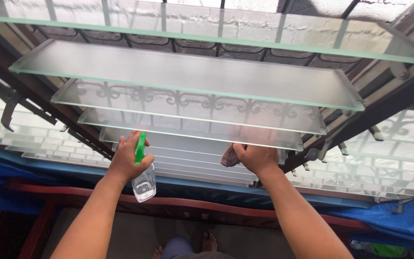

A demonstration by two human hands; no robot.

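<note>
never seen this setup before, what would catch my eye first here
A stack of frosted glass louvre slats fills the upper and middle view, tilted open in a dark frame. Below them, the left hand grips a clear spray bottle with a green trigger. The right hand presses a reddish-brown cloth against the edge of a lower slat.

Frosted glass louvre slats (tilted open) in dark frame; nothing lies on them.
</note>
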